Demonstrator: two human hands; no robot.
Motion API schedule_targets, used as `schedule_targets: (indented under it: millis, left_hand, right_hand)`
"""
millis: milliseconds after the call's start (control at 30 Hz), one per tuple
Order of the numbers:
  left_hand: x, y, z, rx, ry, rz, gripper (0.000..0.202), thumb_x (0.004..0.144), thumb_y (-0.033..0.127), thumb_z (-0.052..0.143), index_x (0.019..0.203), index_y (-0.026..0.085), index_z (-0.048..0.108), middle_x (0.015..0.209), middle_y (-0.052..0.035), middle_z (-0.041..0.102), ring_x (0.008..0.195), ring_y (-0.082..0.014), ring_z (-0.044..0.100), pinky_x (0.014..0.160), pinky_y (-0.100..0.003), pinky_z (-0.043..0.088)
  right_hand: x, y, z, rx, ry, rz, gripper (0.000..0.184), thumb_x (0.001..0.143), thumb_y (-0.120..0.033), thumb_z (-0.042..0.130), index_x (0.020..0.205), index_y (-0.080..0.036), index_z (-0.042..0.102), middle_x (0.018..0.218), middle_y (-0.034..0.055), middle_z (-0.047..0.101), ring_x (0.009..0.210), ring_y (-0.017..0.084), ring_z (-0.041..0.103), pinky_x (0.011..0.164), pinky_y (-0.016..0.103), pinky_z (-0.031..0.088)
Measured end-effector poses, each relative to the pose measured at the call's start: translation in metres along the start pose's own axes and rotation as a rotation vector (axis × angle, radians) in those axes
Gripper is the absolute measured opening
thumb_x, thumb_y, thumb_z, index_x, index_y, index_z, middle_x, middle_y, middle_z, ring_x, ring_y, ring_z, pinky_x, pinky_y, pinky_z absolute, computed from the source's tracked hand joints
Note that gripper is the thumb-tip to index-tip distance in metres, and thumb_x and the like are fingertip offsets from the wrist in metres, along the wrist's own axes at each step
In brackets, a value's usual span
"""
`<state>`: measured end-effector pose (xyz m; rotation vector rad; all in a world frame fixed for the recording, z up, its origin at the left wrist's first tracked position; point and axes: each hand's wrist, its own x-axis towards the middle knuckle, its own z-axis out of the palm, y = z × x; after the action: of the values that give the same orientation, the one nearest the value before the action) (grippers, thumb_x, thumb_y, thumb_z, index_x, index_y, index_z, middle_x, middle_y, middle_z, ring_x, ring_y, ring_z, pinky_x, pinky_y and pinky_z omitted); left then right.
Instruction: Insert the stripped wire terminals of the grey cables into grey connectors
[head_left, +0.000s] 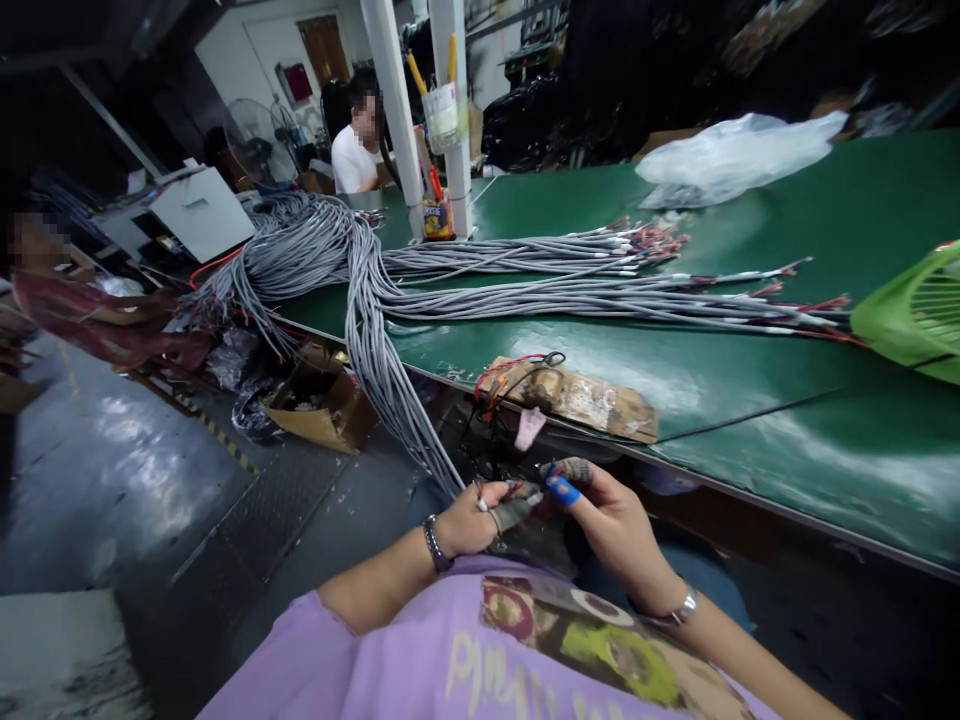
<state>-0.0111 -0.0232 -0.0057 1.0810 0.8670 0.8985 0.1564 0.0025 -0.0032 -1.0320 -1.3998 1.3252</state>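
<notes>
My left hand (466, 518) is closed around the end of a grey cable (442, 462), in front of my body and below the table edge. Wrappings cover some of its fingers, and thin wire ends show faintly beyond them. Close by on the right, my right hand (611, 515) pinches with wrapped fingertips and blue tape on the thumb. What lies in that pinch is too small to make out. A thick bundle of grey cables (367, 300) drapes over the table edge toward my left hand. Just above both hands, a worn wooden block (592, 398) carries red and black wires.
More grey cables (525, 300) with stripped, coloured ends stretch across the green table (750, 400). A green plastic basket (915, 310) stands at right, a clear bag (739, 155) behind. A cardboard box (322, 405) sits below the table. Two people work at left and back.
</notes>
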Motion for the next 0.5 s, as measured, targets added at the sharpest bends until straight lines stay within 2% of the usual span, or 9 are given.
schedule_targets:
  millis: [100,167,233,300,333,400,500]
  left_hand:
    - [-0.001,0.000,-0.005,-0.100,0.138,0.043,0.045,0.075,0.049,0.062,0.103,0.014,0.067,0.091,-0.0109,0.071,0.087,-0.0219,0.064,0.082,-0.033,0.047]
    - [-0.001,-0.003,-0.009,-0.184,0.228,0.054,0.054,0.075,0.054,0.059,0.111,0.014,0.063,0.096,-0.0134,0.070,0.088,-0.0220,0.065,0.078,-0.030,0.048]
    - [-0.001,-0.007,-0.013,-0.228,0.333,0.070,0.060,0.076,0.058,0.055,0.119,0.017,0.056,0.097,-0.0137,0.070,0.073,-0.0187,0.067,0.060,-0.025,0.048]
    - [-0.001,-0.010,-0.016,-0.232,0.438,0.101,0.059,0.078,0.057,0.053,0.124,0.020,0.051,0.093,-0.0113,0.070,0.051,-0.0116,0.062,0.041,-0.019,0.037]
    - [0.000,-0.011,-0.017,-0.224,0.464,0.107,0.057,0.078,0.054,0.056,0.123,0.021,0.051,0.092,-0.0102,0.069,0.044,-0.0085,0.058,0.036,-0.017,0.029]
    - [0.000,-0.012,-0.019,-0.208,0.459,0.105,0.054,0.072,0.045,0.067,0.118,0.020,0.055,0.096,-0.0101,0.068,0.045,-0.0064,0.055,0.035,-0.016,0.025]
    - [0.000,-0.013,-0.019,-0.175,0.349,0.091,0.053,0.060,0.029,0.078,0.109,0.018,0.061,0.102,-0.0112,0.066,0.065,-0.0120,0.061,0.047,-0.017,0.039]
  right_hand:
    - [0.001,0.005,-0.003,0.058,0.081,0.051,0.020,0.074,-0.040,0.065,0.083,-0.022,0.063,0.076,0.0043,0.063,0.063,0.016,0.052,0.058,0.028,0.045]
    - [0.003,0.007,-0.005,0.060,0.122,0.064,0.021,0.074,-0.040,0.065,0.083,-0.022,0.064,0.076,0.0040,0.063,0.061,0.015,0.051,0.056,0.027,0.045]
    - [0.005,0.009,-0.008,0.052,0.132,0.074,0.021,0.073,-0.040,0.065,0.084,-0.022,0.064,0.075,0.0036,0.062,0.059,0.014,0.049,0.055,0.027,0.044]
    - [0.007,0.012,-0.008,0.042,0.123,0.081,0.022,0.072,-0.040,0.066,0.083,-0.022,0.065,0.075,0.0033,0.063,0.060,0.015,0.050,0.055,0.026,0.044]
    - [0.008,0.014,-0.008,0.038,0.110,0.086,0.022,0.071,-0.040,0.067,0.083,-0.022,0.065,0.075,0.0033,0.063,0.061,0.015,0.050,0.056,0.027,0.044]
    - [0.009,0.016,-0.007,0.034,0.068,0.091,0.022,0.071,-0.040,0.067,0.082,-0.022,0.066,0.077,0.0036,0.064,0.065,0.016,0.053,0.059,0.028,0.044]
    - [0.010,0.014,-0.003,0.022,-0.017,0.073,0.020,0.070,-0.040,0.068,0.079,-0.021,0.065,0.077,0.0038,0.065,0.070,0.018,0.055,0.065,0.029,0.046]
